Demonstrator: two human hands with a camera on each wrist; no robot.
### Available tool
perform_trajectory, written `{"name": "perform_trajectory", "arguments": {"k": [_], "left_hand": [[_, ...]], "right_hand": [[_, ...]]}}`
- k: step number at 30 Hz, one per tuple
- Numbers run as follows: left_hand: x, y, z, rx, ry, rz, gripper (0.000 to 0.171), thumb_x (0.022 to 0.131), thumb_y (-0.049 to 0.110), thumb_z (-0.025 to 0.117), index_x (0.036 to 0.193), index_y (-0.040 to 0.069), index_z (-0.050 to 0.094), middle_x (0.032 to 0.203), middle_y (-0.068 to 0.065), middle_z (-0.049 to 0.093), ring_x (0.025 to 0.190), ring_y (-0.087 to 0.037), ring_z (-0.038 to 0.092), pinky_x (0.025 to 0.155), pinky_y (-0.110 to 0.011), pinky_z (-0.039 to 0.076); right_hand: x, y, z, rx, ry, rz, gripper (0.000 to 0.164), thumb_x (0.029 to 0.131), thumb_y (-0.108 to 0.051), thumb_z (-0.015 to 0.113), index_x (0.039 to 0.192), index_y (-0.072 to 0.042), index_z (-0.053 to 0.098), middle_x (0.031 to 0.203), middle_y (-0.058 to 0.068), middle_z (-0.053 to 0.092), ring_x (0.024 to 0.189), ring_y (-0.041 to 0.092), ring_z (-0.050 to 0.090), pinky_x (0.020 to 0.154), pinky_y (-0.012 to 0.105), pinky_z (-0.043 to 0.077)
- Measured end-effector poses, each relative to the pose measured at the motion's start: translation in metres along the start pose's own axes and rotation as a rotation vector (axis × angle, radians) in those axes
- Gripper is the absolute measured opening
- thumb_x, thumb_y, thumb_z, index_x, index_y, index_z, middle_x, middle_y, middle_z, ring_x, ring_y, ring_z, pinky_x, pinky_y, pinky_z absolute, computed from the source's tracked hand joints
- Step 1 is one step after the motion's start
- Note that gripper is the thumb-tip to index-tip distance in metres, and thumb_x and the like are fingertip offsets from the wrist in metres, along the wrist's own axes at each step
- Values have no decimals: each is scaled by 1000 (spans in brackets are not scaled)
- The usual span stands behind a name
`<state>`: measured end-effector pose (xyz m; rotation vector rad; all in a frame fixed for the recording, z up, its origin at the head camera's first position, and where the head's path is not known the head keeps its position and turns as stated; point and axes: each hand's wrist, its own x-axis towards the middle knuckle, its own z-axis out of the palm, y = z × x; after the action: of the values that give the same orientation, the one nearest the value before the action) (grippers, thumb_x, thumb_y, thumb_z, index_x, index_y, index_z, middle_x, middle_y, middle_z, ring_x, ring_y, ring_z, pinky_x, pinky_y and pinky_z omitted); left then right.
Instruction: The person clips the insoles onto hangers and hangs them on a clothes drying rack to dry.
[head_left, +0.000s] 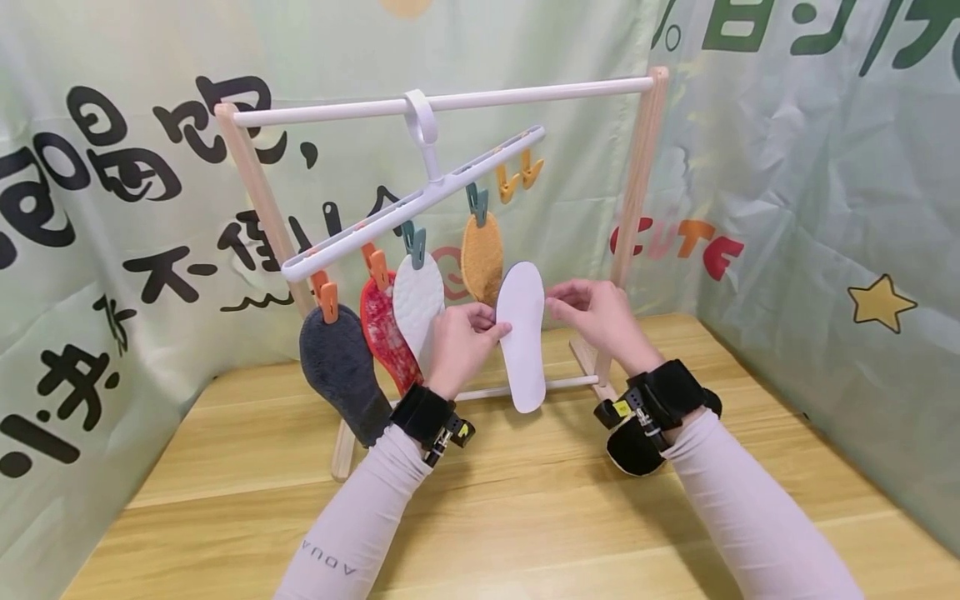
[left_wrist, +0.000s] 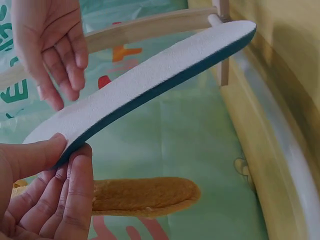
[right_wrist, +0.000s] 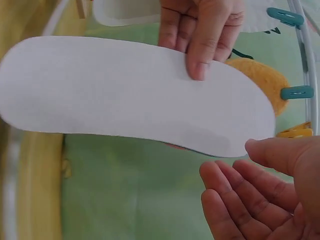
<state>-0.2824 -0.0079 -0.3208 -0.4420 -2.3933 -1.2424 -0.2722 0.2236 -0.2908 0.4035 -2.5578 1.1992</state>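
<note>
A white insole (head_left: 522,350) hangs upright in front of the drying rack, pinched at its left edge between the thumb and fingers of my left hand (head_left: 461,343). Its teal underside edge shows in the left wrist view. My right hand (head_left: 596,315) is just right of the insole's upper part, thumb and fingers spread apart and holding nothing. In the right wrist view the right thumb tip comes right up to the insole's end. Behind it, an orange-brown felt insole (head_left: 482,254) hangs from a teal clip (head_left: 477,204).
A white clip hanger (head_left: 420,200) tilts on the rack's bar (head_left: 540,96). From its lower side hang dark grey (head_left: 341,358), red (head_left: 386,325) and white textured (head_left: 416,292) insoles. Bare yellow clips (head_left: 517,175) are near its raised end. A black insole (head_left: 635,447) lies by the right wrist.
</note>
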Motion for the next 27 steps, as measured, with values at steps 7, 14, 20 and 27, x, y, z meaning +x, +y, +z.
{"name": "perform_trajectory", "arguments": {"k": [7,14,20,27], "left_hand": [[10,7,-1,-26,0,-1,20,91,25,89,96,8,82,87,-7,82,80,-20,77,80,-35,59],[18,13,-2,-48,14,0,21,90,25,89,97,7,81,88,-8,81,79,-20,77,81,-36,59],[23,16,-4,-43,19,7,21,91,25,89,96,7,82,88,-8,81,82,-21,77,84,-39,59],[30,19,-4,-47,19,31,20,92,24,87,97,5,82,89,-10,81,85,-23,78,87,-40,59]], "right_hand": [[19,-22,-14,2,54,-29,43,108,-30,66,142,-4,66,130,21,75,123,36,73,103,52,57],[39,-43,-23,31,76,-49,50,108,-31,66,152,-6,58,144,19,69,135,35,66,112,53,53],[56,-57,-27,63,63,-71,57,110,-30,64,159,-5,49,155,19,60,145,34,59,120,50,47],[75,-75,-26,37,78,-84,62,109,-32,63,163,-6,44,162,17,54,149,31,56,122,45,46]]}}
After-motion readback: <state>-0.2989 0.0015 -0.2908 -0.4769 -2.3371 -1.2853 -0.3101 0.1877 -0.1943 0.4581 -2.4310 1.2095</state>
